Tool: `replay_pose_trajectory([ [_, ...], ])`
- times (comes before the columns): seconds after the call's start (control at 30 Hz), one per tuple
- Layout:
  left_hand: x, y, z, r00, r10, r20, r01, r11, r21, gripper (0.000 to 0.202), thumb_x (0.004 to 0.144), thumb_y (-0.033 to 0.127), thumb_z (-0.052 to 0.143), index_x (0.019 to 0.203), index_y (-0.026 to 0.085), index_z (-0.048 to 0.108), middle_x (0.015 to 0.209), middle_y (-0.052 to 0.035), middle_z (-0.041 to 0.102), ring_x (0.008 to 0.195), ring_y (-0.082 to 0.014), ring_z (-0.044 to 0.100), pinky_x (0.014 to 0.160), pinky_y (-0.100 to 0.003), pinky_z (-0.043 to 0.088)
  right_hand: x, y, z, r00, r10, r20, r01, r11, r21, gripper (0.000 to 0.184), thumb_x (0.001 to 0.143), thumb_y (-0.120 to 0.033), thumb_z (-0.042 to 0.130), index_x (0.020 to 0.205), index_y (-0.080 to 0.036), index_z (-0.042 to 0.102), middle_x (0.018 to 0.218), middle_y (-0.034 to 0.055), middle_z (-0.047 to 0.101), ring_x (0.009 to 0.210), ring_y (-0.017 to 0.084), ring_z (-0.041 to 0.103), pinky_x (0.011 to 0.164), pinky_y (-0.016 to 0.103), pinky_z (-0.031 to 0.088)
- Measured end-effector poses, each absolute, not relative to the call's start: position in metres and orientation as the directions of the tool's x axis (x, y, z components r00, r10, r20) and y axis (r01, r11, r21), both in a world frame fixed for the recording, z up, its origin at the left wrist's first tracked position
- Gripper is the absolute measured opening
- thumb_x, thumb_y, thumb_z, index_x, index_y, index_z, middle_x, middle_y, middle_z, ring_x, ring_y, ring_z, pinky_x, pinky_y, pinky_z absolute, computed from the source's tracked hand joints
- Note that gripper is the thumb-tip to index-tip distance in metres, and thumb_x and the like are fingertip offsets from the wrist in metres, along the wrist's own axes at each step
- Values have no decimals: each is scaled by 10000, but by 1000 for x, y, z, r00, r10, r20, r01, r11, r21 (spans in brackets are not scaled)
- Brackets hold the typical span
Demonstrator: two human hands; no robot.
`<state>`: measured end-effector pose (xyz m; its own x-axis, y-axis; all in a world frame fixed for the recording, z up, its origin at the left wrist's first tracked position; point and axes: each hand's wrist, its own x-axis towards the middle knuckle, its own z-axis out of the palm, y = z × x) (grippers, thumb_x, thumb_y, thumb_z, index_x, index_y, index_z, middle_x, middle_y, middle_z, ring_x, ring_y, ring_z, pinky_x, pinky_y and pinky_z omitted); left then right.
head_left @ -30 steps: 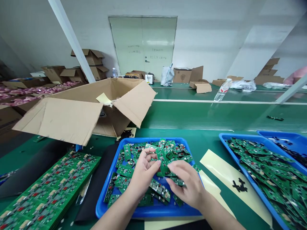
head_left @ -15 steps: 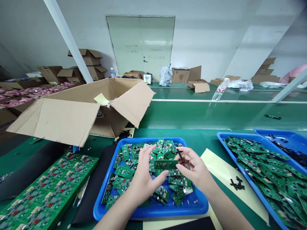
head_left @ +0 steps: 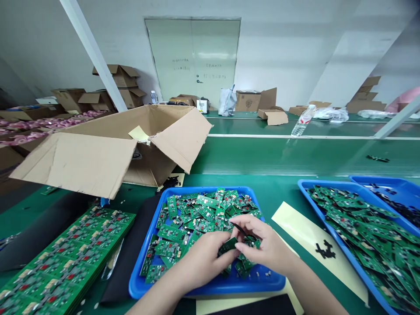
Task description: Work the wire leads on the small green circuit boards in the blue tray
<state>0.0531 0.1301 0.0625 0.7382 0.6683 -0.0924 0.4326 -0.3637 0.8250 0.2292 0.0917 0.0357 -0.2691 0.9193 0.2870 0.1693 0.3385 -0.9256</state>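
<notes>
Both of my hands meet over the front right of a blue tray (head_left: 134,273) heaped with small green circuit boards (head_left: 171,233). My left hand (head_left: 210,258) is closed, with one circuit board (head_left: 229,246) between its thumb and fingers. The thumb of my right hand (head_left: 259,240) touches the right end of that same board. A thin, dark, curved piece (head_left: 239,228) sits against my right fingers; its exact kind cannot be made out. My fingers hide part of the board.
Large panels of joined boards (head_left: 65,262) are stacked at left. An open cardboard box (head_left: 75,162) stands behind them. At right, yellow paper (head_left: 295,223) carries small black pieces (head_left: 325,249), beside another blue tray (head_left: 303,192) of boards. A bottle (head_left: 303,120) stands farther back.
My left hand was open and apart from the board; it has moved right and closed on it. My right hand has lowered slightly, bringing the board down.
</notes>
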Motion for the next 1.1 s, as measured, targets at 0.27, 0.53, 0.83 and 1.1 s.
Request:
replay_pose_trajectory([
  [0.27,54,129,67,708,691,-143,272,-80,959,231,859,310,480,821,161,654,760,-31,628,734,-170,590,716,-260,446,236,94,33,1,916,402,195,394,-898,149,905,-235,493,1017,-219,589,956,57,607,799,154,616,720,280,542],
  [0.53,57,132,56,568,795,-214,-13,269,963,157,745,294,639,795,147,622,526,56,490,444,-70,437,476,-203,373,234,92,38,-98,885,455,277,463,-842,188,918,-202,482,1005,-230,646,878,52,637,782,157,621,717,297,543],
  [0.83,56,133,61,467,870,-160,-20,191,981,249,685,364,711,670,150,584,545,56,474,459,-61,405,446,-189,330,225,89,42,-255,850,461,379,526,-761,343,906,-193,476,1237,-243,552,1093,67,673,957,182,631,816,314,544],
  [1.1,50,130,71,586,797,-146,23,163,986,243,720,364,671,655,162,553,503,64,442,451,-64,392,454,-193,302,233,85,43,-256,717,648,611,640,-466,278,871,-150,505,1081,-269,642,1046,54,612,914,175,632,1057,534,340],
])
